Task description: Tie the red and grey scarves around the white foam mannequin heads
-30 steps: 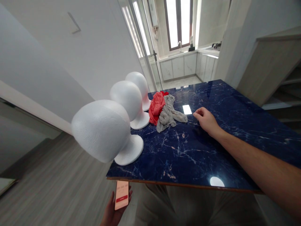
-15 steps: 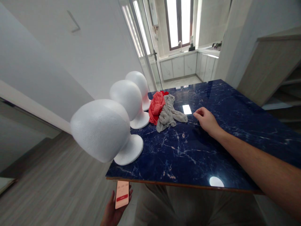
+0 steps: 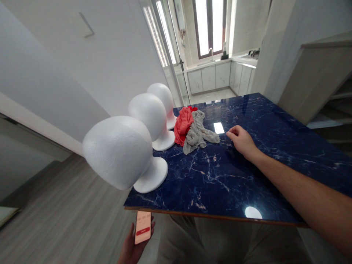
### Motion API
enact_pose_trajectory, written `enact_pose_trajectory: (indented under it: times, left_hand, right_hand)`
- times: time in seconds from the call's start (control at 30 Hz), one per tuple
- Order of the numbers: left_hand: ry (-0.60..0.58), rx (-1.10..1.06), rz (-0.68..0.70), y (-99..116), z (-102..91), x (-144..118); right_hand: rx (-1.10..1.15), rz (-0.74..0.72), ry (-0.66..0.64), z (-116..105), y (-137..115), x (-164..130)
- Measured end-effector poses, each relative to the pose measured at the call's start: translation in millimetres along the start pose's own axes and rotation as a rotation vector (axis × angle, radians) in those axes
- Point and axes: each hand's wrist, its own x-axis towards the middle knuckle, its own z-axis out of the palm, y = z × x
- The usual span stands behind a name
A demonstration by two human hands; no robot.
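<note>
Blue marble table (image 3: 247, 183) with three foam heads on its left edge and two cloths in the middle.

Right hand (image 3: 242, 141) rests on the table, fingers loosely curled, holding nothing. Grey cloth (image 3: 196, 134) lies just left of it, near but apart; its long axis runs from near left to far right, one end pointing at the fingertips. Red cloth (image 3: 183, 124) touches the grey one on the far left side. Left hand (image 3: 133, 247), below the near edge, grips a phone (image 3: 143, 227), so the right hand is nearer.
</note>
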Motion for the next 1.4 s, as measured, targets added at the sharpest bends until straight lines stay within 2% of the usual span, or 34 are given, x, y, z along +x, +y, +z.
enact_pose_trajectory:
  times: [0.13, 0.33, 0.47, 0.6, 0.83, 1.0, 1.17, 1.33, 1.4]
  left_hand:
    - [0.022, -0.006, -0.001, -1, 1.0, 0]
    - [0.138, 0.022, 0.042, -4, 10.3, -3]
    - [0.162, 0.027, 0.042, -4, 13.6, -4]
    - [0.141, 0.024, 0.041, -3, 11.5, -3]
    - [0.036, -0.007, 0.022, -2, 8.5, -1]
    - [0.052, -0.009, 0.014, -2, 8.7, -1]
    - [0.007, 0.003, 0.008, -1, 7.6, 0]
    - [-0.041, 0.004, 0.055, 1, 11.7, 12]
    - [-0.001, 0.039, 0.108, 3, 18.7, 21]
  right_hand:
    - [-0.002, 0.005, -0.001, 0, 0, 0]
    - [-0.002, 0.006, -0.002, -1, -3, -1]
    - [0.002, 0.002, -0.002, -1, -5, -2]
    - [-0.004, 0.006, -0.002, -1, -5, -2]
    - [-0.002, 0.001, -0.004, -1, -4, -1]
    - [-0.004, 0.001, -0.002, -1, -3, -1]
    - [-0.003, 0.002, -0.004, -1, -2, -1]
    - [-0.006, -0.001, -0.006, -1, -4, -2]
    - [-0.002, 0.002, -0.007, -1, -5, -2]
